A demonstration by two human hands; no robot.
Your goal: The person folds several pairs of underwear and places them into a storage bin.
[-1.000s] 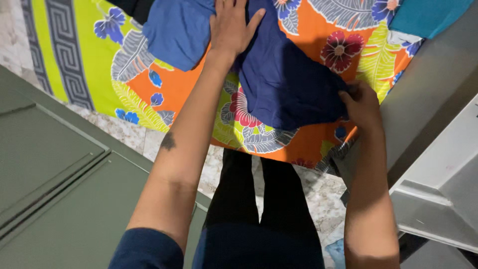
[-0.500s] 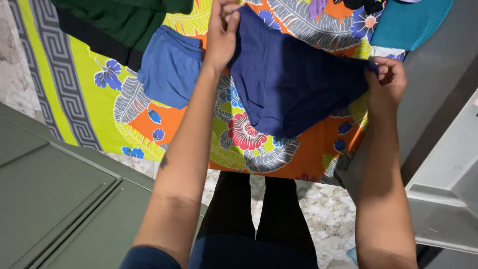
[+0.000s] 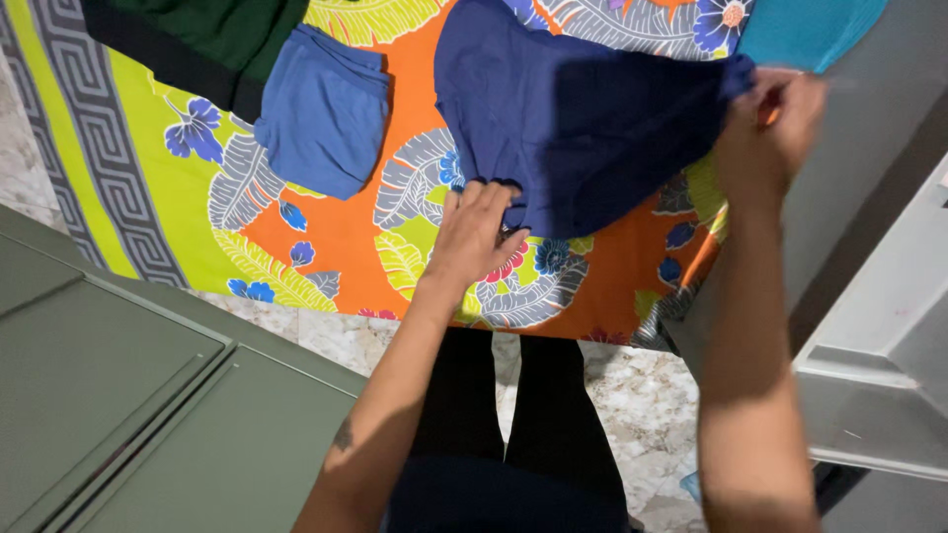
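Observation:
A navy blue garment point(image 3: 573, 118) lies spread on a bright floral sheet point(image 3: 346, 217) of orange, yellow-green and grey. My right hand point(image 3: 770, 128) pinches the garment's right corner near the sheet's edge. My left hand point(image 3: 474, 237) rests at the garment's lower left edge, fingers curled onto the cloth there. A folded lighter blue garment point(image 3: 321, 109) lies to the left of the navy one, apart from both hands.
A dark green garment point(image 3: 197, 35) lies at the top left. A teal cloth point(image 3: 805, 30) sits at the top right. Olive green cabinet panels point(image 3: 128, 395) stand to my left, grey metal surfaces point(image 3: 879, 326) to my right, speckled stone floor point(image 3: 642, 405) below.
My left hand has come down from the garment's top edge to its lower left edge. My right hand has pulled the right corner farther out and up, spreading the garment.

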